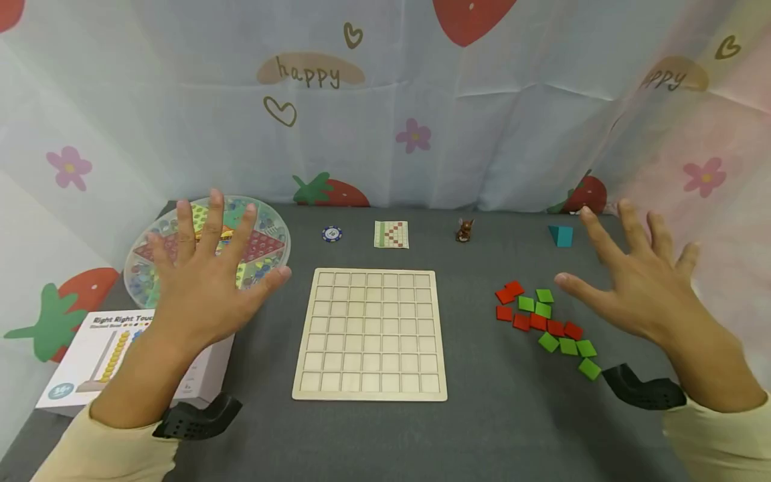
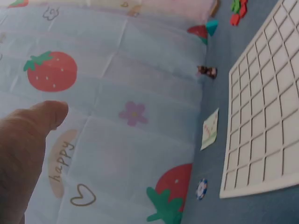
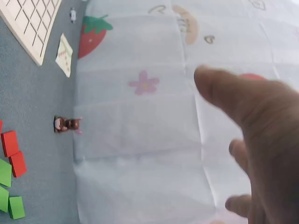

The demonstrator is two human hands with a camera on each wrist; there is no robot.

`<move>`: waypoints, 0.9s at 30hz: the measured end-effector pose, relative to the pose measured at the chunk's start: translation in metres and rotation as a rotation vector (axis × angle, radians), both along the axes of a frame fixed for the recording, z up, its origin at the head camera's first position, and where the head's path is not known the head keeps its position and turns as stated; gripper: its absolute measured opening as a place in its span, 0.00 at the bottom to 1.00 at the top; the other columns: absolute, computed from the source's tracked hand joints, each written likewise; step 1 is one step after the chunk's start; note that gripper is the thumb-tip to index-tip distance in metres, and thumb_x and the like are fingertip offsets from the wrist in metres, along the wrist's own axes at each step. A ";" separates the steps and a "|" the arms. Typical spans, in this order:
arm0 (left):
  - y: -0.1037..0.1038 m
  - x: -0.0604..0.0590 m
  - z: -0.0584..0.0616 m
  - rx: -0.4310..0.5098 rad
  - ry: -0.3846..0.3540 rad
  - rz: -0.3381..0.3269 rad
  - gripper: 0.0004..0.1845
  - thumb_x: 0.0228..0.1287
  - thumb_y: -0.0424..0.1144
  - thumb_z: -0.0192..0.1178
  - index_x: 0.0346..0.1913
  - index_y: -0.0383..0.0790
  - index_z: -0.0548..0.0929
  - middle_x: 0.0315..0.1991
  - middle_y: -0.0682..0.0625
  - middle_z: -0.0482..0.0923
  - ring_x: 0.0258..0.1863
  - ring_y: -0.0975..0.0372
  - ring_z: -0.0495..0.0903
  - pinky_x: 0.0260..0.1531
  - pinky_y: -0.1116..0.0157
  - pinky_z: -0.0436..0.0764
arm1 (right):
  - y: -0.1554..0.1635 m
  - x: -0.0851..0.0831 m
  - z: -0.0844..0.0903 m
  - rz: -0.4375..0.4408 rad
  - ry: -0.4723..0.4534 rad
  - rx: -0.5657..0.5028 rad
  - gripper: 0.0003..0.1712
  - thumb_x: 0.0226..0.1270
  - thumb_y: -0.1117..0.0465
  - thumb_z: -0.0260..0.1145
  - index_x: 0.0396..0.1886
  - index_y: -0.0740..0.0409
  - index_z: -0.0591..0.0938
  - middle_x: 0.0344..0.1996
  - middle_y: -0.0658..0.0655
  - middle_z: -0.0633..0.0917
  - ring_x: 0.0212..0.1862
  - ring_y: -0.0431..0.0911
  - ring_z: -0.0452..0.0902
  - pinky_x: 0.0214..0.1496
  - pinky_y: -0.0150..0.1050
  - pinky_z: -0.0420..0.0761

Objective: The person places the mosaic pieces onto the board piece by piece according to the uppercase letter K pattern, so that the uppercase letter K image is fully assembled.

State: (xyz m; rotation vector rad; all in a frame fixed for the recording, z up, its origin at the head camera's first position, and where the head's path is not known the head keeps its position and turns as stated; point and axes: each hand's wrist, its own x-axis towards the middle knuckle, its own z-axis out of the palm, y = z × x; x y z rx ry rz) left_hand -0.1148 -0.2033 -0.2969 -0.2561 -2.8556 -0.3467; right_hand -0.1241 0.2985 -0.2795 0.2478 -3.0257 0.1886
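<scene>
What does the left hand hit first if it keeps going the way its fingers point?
Probably the round marble game tray: the left hand hovers open, its fingers already over the tray. Height above it is unclear, so it might pass over to the curtain.

A staged tabletop play area is showing: printed strawberry-and-flower curtains are enclosing a grey felt surface on three sides, with board games and toys lying along its far and left edges.
</scene>
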 end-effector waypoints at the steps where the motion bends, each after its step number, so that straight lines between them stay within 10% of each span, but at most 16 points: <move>1: 0.001 0.002 -0.003 0.011 0.014 -0.019 0.47 0.63 0.69 0.49 0.78 0.51 0.47 0.76 0.51 0.22 0.70 0.53 0.15 0.58 0.35 0.21 | 0.003 0.000 -0.001 0.022 0.009 -0.017 0.54 0.64 0.31 0.56 0.79 0.40 0.39 0.75 0.66 0.33 0.71 0.70 0.23 0.52 0.79 0.24; 8: 0.011 0.010 -0.032 0.117 0.083 -0.190 0.44 0.65 0.66 0.52 0.77 0.48 0.55 0.77 0.46 0.31 0.72 0.48 0.24 0.62 0.35 0.31 | 0.021 0.006 -0.018 0.191 0.115 -0.176 0.54 0.61 0.39 0.65 0.79 0.44 0.47 0.76 0.62 0.43 0.72 0.67 0.36 0.59 0.76 0.36; 16: 0.022 0.016 -0.073 0.240 -0.015 -0.301 0.40 0.64 0.58 0.59 0.75 0.48 0.60 0.77 0.44 0.41 0.74 0.47 0.30 0.64 0.37 0.36 | 0.041 0.012 -0.041 0.373 0.215 -0.391 0.53 0.59 0.44 0.70 0.78 0.53 0.54 0.74 0.65 0.52 0.71 0.65 0.44 0.65 0.69 0.40; 27: 0.016 0.019 -0.111 0.347 -0.152 -0.379 0.37 0.60 0.53 0.65 0.71 0.47 0.69 0.75 0.47 0.50 0.74 0.47 0.38 0.62 0.34 0.42 | 0.057 0.027 -0.069 0.386 0.191 -0.512 0.53 0.59 0.56 0.73 0.77 0.59 0.52 0.74 0.63 0.52 0.74 0.52 0.41 0.67 0.67 0.36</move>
